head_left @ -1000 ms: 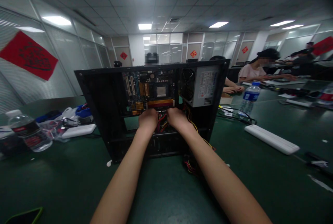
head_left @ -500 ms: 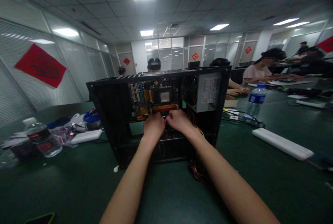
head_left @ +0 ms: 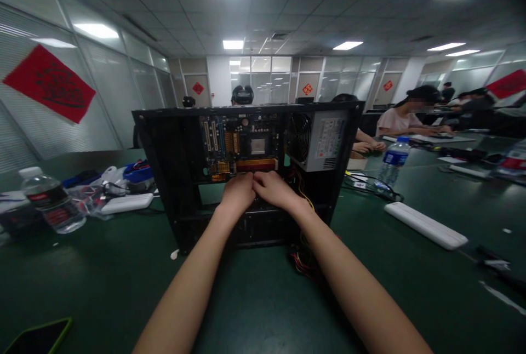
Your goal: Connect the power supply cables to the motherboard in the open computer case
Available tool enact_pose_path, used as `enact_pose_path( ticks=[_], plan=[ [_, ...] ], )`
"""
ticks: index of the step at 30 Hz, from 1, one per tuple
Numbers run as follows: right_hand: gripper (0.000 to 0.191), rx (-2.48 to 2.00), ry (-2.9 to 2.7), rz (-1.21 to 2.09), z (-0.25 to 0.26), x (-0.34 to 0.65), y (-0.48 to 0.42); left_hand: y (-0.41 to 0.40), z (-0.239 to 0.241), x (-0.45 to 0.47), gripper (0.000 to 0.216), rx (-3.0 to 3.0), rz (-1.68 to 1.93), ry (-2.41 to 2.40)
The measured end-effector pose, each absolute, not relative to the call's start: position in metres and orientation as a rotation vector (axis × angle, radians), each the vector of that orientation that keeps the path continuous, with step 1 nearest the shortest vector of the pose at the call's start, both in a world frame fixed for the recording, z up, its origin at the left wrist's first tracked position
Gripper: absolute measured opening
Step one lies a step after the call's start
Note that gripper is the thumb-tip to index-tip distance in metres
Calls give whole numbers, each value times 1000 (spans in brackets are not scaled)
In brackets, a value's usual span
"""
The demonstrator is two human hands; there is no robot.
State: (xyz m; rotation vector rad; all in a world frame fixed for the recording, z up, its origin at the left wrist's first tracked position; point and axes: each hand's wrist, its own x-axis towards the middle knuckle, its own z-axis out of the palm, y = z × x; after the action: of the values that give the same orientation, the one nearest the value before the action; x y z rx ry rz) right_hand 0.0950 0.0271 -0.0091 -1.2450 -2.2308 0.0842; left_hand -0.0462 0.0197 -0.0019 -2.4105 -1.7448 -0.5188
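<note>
An open black computer case (head_left: 164, 167) stands upright on the green table (head_left: 263, 299). Inside it sit a motherboard (head_left: 240, 143) and a grey power supply (head_left: 322, 143) with its fan. My left hand (head_left: 237, 192) and my right hand (head_left: 273, 188) are both inside the case, just below the motherboard's red and yellow slots. The two hands touch each other, fingers curled shut. What they grip is hidden behind them. Red and yellow wires (head_left: 304, 263) hang out of the case's lower right.
Water bottles stand at the left (head_left: 49, 206) and at the right (head_left: 392, 162). White power strips lie at left (head_left: 127, 202) and right (head_left: 425, 225). A phone (head_left: 36, 337) lies at the near left. Other people sit at the table, far right (head_left: 400, 118).
My hands have come together from slightly apart and now touch below the motherboard. The view has shifted a little.
</note>
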Motion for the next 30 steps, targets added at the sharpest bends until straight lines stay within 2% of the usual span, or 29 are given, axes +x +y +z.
enact_pose_path(
  ticks=[6, 9, 11, 15, 18, 22, 24, 26, 30],
  plan=[
    [28, -1295, -2278, 26, -9, 94, 26, 18, -2, -44, 33, -2417, -486, -1741],
    [19, -1239, -2391, 8, 14, 101, 7, 8, 8, -45, 31, -2433, -444, -1743],
    [17, -1025, -2434, 26, 39, 113, -17, -5, 23, -51, 29, -2470, -408, -1726],
    [27, -529, -1854, 184, 85, 153, -65, -45, 68, -84, 36, -2677, -489, -1651],
    [29, -275, -1374, 286, 94, 187, -67, -73, 95, -119, 40, -2633, -632, -1704],
    [33, -480, -985, 403, 80, 221, -27, -98, 112, -149, 39, -2220, -925, -1827],
    [33, -700, -883, 368, 71, 229, -7, -104, 109, -143, 38, -2263, -1023, -1852],
    [35, -794, -868, 264, 67, 231, 7, -107, 96, -119, 37, -2556, -1037, -1836],
    [37, -790, -927, 1, 66, 233, 16, -101, 26, -35, 43, -3089, -969, -1736]
  ],
)
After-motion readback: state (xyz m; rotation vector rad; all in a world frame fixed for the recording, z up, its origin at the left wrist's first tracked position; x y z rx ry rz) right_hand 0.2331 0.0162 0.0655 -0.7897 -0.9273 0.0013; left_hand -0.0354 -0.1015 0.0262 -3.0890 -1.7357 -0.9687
